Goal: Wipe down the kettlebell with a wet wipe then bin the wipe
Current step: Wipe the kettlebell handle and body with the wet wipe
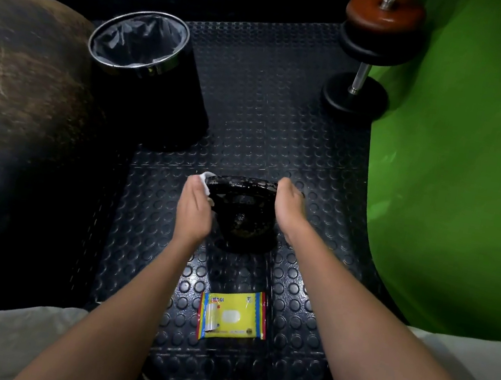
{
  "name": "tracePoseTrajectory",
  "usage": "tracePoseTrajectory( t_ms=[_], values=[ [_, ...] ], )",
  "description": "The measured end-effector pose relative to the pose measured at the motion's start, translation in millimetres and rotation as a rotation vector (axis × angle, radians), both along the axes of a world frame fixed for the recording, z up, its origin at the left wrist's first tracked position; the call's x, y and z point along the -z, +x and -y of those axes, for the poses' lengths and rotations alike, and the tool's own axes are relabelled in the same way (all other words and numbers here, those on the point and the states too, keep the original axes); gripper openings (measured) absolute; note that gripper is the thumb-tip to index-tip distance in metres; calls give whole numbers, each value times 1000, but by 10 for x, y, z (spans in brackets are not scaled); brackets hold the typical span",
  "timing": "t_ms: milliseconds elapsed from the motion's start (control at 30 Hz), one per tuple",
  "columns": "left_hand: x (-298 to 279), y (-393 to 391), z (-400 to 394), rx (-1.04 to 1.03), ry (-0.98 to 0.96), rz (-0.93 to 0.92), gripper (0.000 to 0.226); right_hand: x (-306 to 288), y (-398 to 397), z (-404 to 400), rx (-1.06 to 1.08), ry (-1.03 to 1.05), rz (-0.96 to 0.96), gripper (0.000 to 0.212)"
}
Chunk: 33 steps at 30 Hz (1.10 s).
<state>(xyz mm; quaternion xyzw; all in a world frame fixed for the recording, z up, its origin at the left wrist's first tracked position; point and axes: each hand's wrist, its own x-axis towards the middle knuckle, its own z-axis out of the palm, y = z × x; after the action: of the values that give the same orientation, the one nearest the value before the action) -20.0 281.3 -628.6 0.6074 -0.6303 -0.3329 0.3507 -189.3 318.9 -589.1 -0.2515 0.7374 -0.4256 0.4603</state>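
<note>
Black iron, glistening wet: the kettlebell [247,213] sits on a studded rubber floor mat [256,94], directly in front of a crouching person. It is surely heavy and rigid, unlikely to shift under wiping, though its damp surface may be slick; the looped handle on top is the natural place to steady it. The left hand [194,211] presses a white wet wipe [204,178] against the handle's left end, fingers mostly straight. The right hand [288,208] rests at the handle's right end; whether its fingers curl round the handle I cannot tell, since they are hidden behind the hand. The wipe is soft and light, easy to bunch up. Beyond the kettlebell and to its left stands a black bin [149,79] with an open, lined mouth, a bare stretch of mat between them. A yellow wipes packet [233,316] lies nearer than the kettlebell. A green curtain [460,155] hangs close on its right, crowding that side.
</note>
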Motion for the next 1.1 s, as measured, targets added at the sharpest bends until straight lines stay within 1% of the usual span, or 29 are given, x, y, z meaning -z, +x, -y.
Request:
tracePoseTrajectory(
  t_ms=[67,133,200,233,300,333,400,433,500,600,700,767,867,967,1033,1100],
  values=[
    [25,-57,33,-110,204,-158,66,-8,22,-2,20,2,-3,46],
    [28,-110,101,-243,381,-294,70,-4,34,-2,28,1,-5,47],
    [7,-124,168,-334,540,-413,62,8,29,-1,34,-8,-6,46],
    [-25,-125,192,-340,594,-460,54,10,26,0,36,-11,-5,46],
    [-31,-86,248,-326,648,-503,45,7,25,-7,32,-15,-3,45],
    [-43,-71,266,-310,648,-490,42,8,28,-9,30,-12,-4,46],
    [-107,-86,288,-278,604,-394,37,1,29,-10,43,-1,-8,49],
    [-163,-117,284,-268,547,-315,36,5,23,-9,51,4,-4,49],
    [-297,-223,242,-211,356,-93,35,22,4,-8,59,6,9,45],
    [-406,-363,194,-20,37,232,38,35,-8,-11,92,10,10,34],
    [-382,-467,181,148,-275,557,38,7,17,-12,84,19,-16,32],
    [-381,-559,122,179,-366,686,39,-29,36,-13,68,31,-33,33],
    [-357,-581,51,185,-455,743,47,-70,42,-24,35,43,-24,36],
    [-333,-440,74,225,-536,734,40,-79,44,-34,21,45,-23,38],
    [-279,-324,92,218,-520,669,39,-85,46,-35,1,41,-30,39],
    [-176,-203,134,154,-440,542,43,-75,51,-32,-2,34,-38,34]
  ],
)
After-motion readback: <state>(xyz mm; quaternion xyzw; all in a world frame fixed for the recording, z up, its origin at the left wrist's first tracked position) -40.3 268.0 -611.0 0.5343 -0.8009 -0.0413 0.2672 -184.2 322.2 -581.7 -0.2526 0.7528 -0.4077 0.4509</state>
